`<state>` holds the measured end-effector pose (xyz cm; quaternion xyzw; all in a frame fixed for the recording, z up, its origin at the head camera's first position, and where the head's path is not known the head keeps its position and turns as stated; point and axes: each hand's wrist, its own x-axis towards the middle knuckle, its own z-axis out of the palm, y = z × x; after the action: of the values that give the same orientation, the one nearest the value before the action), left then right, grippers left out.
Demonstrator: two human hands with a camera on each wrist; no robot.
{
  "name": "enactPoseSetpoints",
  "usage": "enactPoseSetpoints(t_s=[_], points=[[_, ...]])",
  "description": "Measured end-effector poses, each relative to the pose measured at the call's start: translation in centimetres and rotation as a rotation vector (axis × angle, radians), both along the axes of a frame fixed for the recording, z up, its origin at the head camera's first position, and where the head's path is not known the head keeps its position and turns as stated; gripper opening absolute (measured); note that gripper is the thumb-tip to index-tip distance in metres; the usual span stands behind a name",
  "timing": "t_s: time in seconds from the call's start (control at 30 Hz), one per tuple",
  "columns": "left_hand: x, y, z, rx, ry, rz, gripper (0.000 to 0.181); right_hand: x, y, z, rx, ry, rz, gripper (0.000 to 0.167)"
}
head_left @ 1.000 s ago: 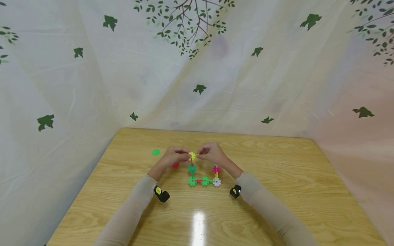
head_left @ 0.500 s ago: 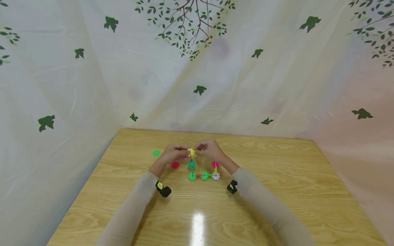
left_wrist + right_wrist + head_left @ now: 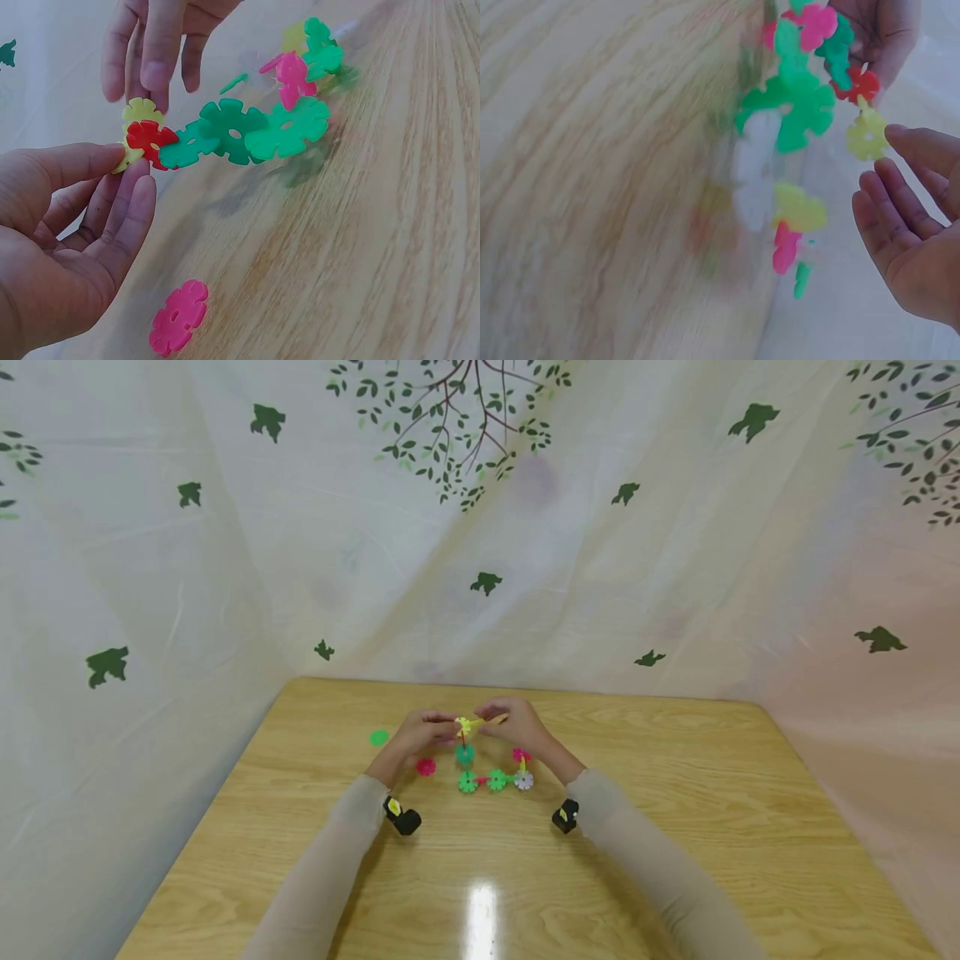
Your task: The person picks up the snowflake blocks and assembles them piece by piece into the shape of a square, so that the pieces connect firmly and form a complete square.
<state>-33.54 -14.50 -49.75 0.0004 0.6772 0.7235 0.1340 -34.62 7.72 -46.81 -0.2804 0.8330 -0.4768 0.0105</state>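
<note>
A chain of interlocked flower-shaped plastic discs hangs between my hands and the tabletop. My left hand pinches its end beside a yellow disc and a red disc. From there the chain runs through teal discs and a green disc. In the right wrist view it bends at a white disc towards a yellow one and a pink one. My right hand has loosely spread fingers, tips beside the end yellow disc; contact there is unclear.
A loose pink disc lies on the wooden table below my left hand. Farther left lies a loose green disc. A pale cloth printed with birds and branches hangs behind the table.
Both hands have shifted slightly away from me, and the chain has moved with them. The right fingers have spread apart near the yellow end. The loose discs have stayed put.
</note>
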Motion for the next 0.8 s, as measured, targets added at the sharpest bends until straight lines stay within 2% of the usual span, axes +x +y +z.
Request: enactPoseSetpoints(t_s=[0.13, 0.3, 0.47, 0.7, 0.8], points=[[-0.4, 0.1, -0.2, 0.027, -0.006, 0.018, 0.037, 0.9, -0.4, 0.3, -0.050, 0.012, -0.023, 0.025], [-0.8, -0.1, -0.3, 0.072, -0.012, 0.013, 0.038, 2.1, -1.7, 0.5, -0.036, 0.054, 0.065, 0.022], [-0.9, -0.6, -0.5, 0.040, 0.014, -0.019, 0.037, 3.1, -3.7, 0.5, 0.052, 0.070, 0.174, 0.024], [-1.0, -1.2, -0.7, 0.096, -0.060, -0.070, 0.034, 4.1, -5.8, -0.1, 0.212, 0.115, 0.277, 0.026], [-1.1, -1.5, -0.8, 0.071, -0.049, -0.072, 0.032, 4.3, -6.5, -0.4, 0.263, 0.116, 0.307, 0.024]])
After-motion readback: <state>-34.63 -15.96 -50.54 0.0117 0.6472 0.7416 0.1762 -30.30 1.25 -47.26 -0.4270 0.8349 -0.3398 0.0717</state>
